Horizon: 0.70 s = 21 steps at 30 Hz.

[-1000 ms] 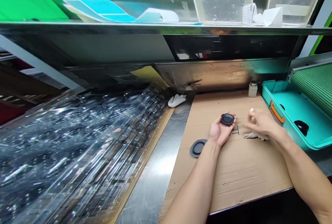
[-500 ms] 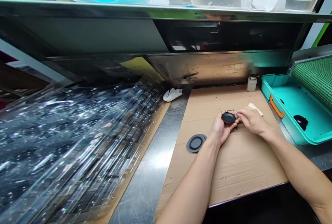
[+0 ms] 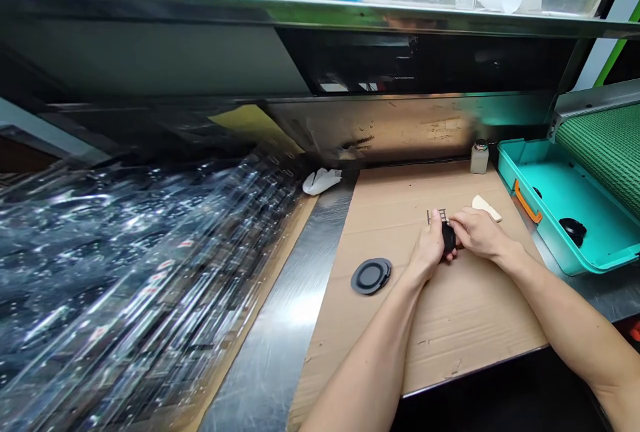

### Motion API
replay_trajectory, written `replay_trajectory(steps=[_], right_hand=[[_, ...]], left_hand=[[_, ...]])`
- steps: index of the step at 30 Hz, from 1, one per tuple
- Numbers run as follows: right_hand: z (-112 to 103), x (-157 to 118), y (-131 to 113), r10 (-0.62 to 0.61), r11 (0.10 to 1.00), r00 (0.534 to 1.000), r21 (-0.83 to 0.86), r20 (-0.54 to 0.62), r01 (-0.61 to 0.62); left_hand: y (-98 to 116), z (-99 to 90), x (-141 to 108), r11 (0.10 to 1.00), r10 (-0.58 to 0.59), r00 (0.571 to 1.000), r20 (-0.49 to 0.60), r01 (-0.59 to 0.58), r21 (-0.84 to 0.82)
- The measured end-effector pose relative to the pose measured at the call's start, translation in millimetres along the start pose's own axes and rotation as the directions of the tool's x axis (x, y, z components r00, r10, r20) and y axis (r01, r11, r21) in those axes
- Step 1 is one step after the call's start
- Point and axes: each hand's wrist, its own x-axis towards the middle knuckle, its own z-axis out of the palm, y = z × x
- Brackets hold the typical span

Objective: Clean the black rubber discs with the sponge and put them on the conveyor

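My left hand [image 3: 431, 244] is closed around a round black plastic part [image 3: 449, 239], which is turned partly on edge. A thin dark frame-like piece [image 3: 440, 213] sticks up beyond the left thumb; whether it joins the round part I cannot tell. My right hand [image 3: 477, 232] is closed, its fingertips pinched at the part's upper right edge. What lies between those fingertips is too small to make out. To the left of my left hand, stacked grey-black discs [image 3: 371, 276] lie on the cardboard sheet [image 3: 380, 219]. A cream-coloured flat piece [image 3: 486, 207] rests just beyond my right hand.
Clear plastic trays [image 3: 150, 272] are piled along the left. A teal bin [image 3: 565, 252] with an orange handle holds black parts at the right, beside a green mesh belt [image 3: 605, 139]. A small bottle [image 3: 479, 157] and crumpled white paper [image 3: 321, 181] stand toward the back.
The black part has tilted from facing up to nearly edge-on in my left hand. My right fingers have moved in closer to the left thumb. The view has shifted slightly.
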Motion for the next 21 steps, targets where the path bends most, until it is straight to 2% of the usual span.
replay_trajectory(steps=[3, 8, 14, 21], right_hand=[[-0.8, -0.5, 2.4, -0.009, 0.999, 0.998, -0.042, 0.057, 0.011], [1.0, 0.2, 0.6, -0.017, 0.997, 0.999, -0.073, 0.031, 0.020], [-4.5, 0.3, -4.4, 0.037, 0.984, 0.993, -0.176, 0.116, -0.016], [0.2, 0.9, -4.4, 0.026, 0.995, 0.998, -0.095, 0.053, -0.021]], left_hand=[[2.2, -3.1, -1.1, 0.994, 0.008, 1.000, 0.003, -0.008, 0.107], [4.5, -3.2, 1.4, 0.990, -0.028, 0.999, 0.021, 0.025, 0.140], [4.2, -3.5, 3.1, 0.985, -0.029, 0.999, 0.044, 0.021, 0.173], [0.3, -2.8, 4.3, 0.997, -0.018, 1.000, 0.022, 0.016, 0.079]])
